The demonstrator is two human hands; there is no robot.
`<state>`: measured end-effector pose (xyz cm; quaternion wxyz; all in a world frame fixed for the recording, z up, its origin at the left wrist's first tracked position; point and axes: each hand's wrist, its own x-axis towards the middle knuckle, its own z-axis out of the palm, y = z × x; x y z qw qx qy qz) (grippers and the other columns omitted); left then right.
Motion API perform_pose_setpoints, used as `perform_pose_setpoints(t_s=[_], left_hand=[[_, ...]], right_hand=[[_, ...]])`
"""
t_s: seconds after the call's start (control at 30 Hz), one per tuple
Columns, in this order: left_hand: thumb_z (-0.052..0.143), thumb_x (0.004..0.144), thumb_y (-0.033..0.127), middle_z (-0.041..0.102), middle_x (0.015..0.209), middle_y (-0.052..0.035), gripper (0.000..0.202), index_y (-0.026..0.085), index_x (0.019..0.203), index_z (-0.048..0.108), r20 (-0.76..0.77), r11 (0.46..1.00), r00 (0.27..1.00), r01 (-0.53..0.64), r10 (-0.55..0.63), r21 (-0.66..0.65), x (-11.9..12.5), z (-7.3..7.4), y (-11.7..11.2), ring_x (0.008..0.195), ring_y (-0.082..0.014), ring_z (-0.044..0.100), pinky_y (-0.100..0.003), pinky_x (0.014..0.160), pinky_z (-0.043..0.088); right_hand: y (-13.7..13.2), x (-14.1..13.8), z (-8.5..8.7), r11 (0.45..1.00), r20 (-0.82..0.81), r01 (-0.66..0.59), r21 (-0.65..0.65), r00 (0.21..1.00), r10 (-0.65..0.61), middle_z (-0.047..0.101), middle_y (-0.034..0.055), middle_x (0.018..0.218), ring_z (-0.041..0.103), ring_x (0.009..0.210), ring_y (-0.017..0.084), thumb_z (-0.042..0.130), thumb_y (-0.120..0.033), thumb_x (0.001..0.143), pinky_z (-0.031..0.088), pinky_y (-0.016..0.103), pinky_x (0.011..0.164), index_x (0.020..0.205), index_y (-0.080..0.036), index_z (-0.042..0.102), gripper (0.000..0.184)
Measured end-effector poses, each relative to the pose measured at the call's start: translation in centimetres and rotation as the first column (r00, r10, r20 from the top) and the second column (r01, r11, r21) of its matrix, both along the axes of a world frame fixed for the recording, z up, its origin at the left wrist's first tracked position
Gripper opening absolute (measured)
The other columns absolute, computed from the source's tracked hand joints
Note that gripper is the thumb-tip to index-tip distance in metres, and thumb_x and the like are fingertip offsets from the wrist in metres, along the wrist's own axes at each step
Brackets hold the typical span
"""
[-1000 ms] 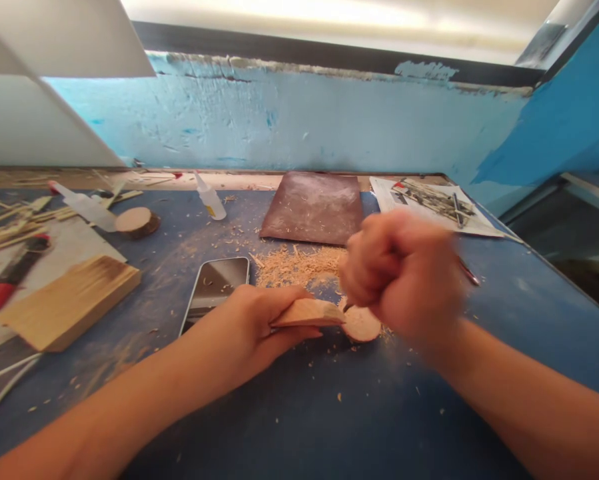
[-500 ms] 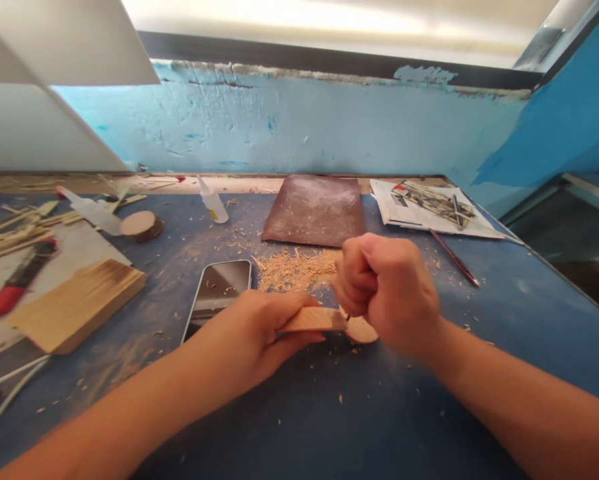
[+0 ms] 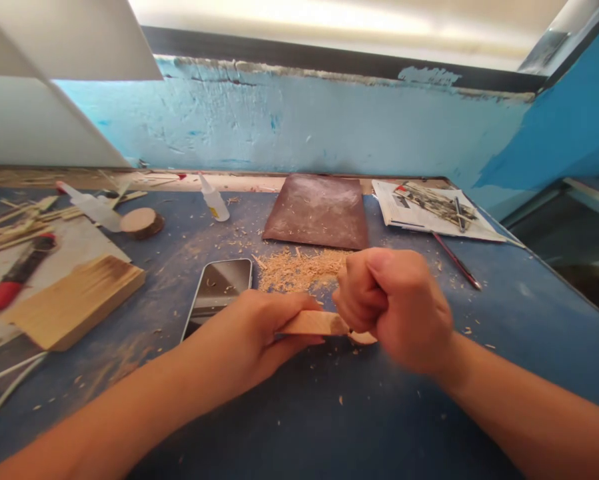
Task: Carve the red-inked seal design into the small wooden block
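My left hand (image 3: 266,327) grips a small flat piece of wood (image 3: 314,323) between thumb and fingers, its free end pointing right. My right hand (image 3: 394,303) is closed in a fist right at that end. A thin dark tip shows between the fist and the wood; the rest of what the fist holds is hidden. Below the fist a pale round wood slice (image 3: 363,338) lies on the blue table, partly covered. Just beyond both hands spreads a heap of wood shavings (image 3: 299,270).
A phone (image 3: 224,283) lies beside my left hand. Brown sandpaper (image 3: 316,210), a glue bottle (image 3: 213,200) and a pencil (image 3: 456,261) lie farther back. To the left are a wood block (image 3: 76,300), a red-and-black cutter (image 3: 19,273), a log slice (image 3: 142,223) and thin sticks.
My right fist has shifted slightly down and right, covering more of the round wood slice. My left hand keeps its hold on the wood piece almost in place.
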<state>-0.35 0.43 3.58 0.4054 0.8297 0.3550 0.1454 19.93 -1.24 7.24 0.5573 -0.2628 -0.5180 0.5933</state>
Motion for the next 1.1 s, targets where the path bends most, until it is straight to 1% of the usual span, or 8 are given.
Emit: perform_pose_setpoints(t_s=[0.13, 0.4, 0.53, 0.63, 0.73, 0.83, 0.97, 1.1], left_hand=[[0.06, 0.101, 0.039, 0.07, 0.073, 0.0038, 0.022, 0.022, 0.102, 0.074, -0.007, 1.0, 1.0, -0.007, 0.007, -0.005, 0.1, 0.1, 0.0, 0.065, -0.0129, 0.06, -0.021, 0.062, 0.042], [0.061, 0.101, 0.037, 0.071, 0.074, 0.0037, 0.021, 0.022, 0.105, 0.075, 0.005, 1.0, 1.0, -0.005, 0.005, -0.009, 0.0, 0.0, 0.0, 0.065, -0.0127, 0.062, -0.021, 0.061, 0.043], [0.061, 0.101, 0.036, 0.072, 0.075, 0.0041, 0.019, 0.023, 0.106, 0.075, 0.005, 1.0, 1.0, -0.005, 0.005, -0.002, 0.0, -0.2, 0.1, 0.067, -0.0129, 0.064, -0.02, 0.062, 0.043], [0.06, 0.101, 0.038, 0.07, 0.073, 0.0041, 0.022, 0.022, 0.102, 0.075, -0.009, 1.0, 1.0, -0.001, 0.001, 0.007, 0.0, -0.1, 0.2, 0.066, -0.0129, 0.062, -0.021, 0.061, 0.042], [0.062, 0.101, 0.038, 0.07, 0.072, 0.0045, 0.021, 0.022, 0.103, 0.076, -0.015, 1.0, 1.0, -0.006, 0.006, -0.011, 0.0, 0.0, 0.2, 0.065, -0.0127, 0.062, -0.021, 0.061, 0.042], [0.063, 0.1, 0.039, 0.074, 0.078, 0.0033, 0.021, 0.023, 0.106, 0.077, -0.002, 0.999, 1.0, -0.021, 0.021, -0.043, -0.1, -0.1, 0.3, 0.07, -0.0147, 0.067, -0.022, 0.062, 0.045], [0.069, 0.098, 0.035, 0.08, 0.1, 0.0031, 0.019, 0.028, 0.113, 0.079, 0.105, 0.988, 0.993, -0.042, 0.058, -0.149, 0.1, -0.2, 0.5, 0.09, -0.017, 0.074, -0.024, 0.08, 0.053], [0.071, 0.097, 0.036, 0.08, 0.117, 0.0012, 0.02, 0.026, 0.113, 0.078, 0.192, 0.929, 0.971, -0.062, 0.141, -0.366, 0.4, -0.1, 0.6, 0.11, -0.0208, 0.073, -0.03, 0.099, 0.054]], right_hand=[[0.0, -0.1, 0.0, 0.997, -0.069, 0.055, 0.05, 0.996, -0.051, 0.023, -0.0052, 0.05, 0.023, 0.041, 0.008, 0.043, -0.019, 0.095, 0.024, 0.024, 0.039, 0.051, -0.02, 0.034, 0.045], [0.4, 0.2, -1.5, 0.997, -0.003, 0.039, 0.067, 0.999, -0.039, 0.031, -0.0049, 0.051, 0.028, 0.043, 0.008, 0.048, -0.025, 0.101, 0.024, 0.024, 0.041, 0.055, -0.02, 0.038, 0.047], [0.3, 0.1, -0.6, 0.999, 0.012, 0.024, 0.042, 1.0, -0.024, 0.028, -0.0045, 0.051, 0.027, 0.043, 0.009, 0.05, -0.017, 0.094, 0.022, 0.026, 0.04, 0.052, -0.021, 0.038, 0.043], [0.1, 0.1, 0.2, 0.993, -0.073, 0.116, 0.019, 0.991, -0.115, 0.022, -0.0052, 0.049, 0.021, 0.041, 0.009, 0.048, -0.019, 0.092, 0.022, 0.025, 0.038, 0.05, -0.021, 0.033, 0.045], [0.2, 0.1, -0.2, 0.998, -0.008, 0.063, 0.003, 0.998, -0.063, 0.027, -0.0046, 0.049, 0.025, 0.042, 0.008, 0.046, -0.02, 0.097, 0.021, 0.023, 0.039, 0.052, -0.02, 0.043, 0.045], [0.4, 0.1, -1.0, 0.999, -0.076, 0.037, 0.003, 0.996, -0.036, 0.027, -0.0053, 0.052, 0.025, 0.043, 0.008, 0.046, -0.019, 0.097, 0.022, 0.024, 0.04, 0.053, -0.021, 0.036, 0.045], [0.9, 0.5, -2.3, 0.997, -0.041, 0.019, -0.069, 0.999, -0.022, 0.029, -0.006, 0.052, 0.026, 0.045, 0.008, 0.048, -0.035, 0.103, 0.02, 0.024, 0.042, 0.059, -0.021, 0.042, 0.047], [1.5, 1.4, -2.6, 0.997, -0.026, -0.059, -0.055, 0.998, 0.058, 0.034, -0.0052, 0.056, 0.028, 0.05, 0.009, 0.051, -0.038, 0.104, 0.024, 0.026, 0.046, 0.065, -0.02, 0.047, 0.043]])
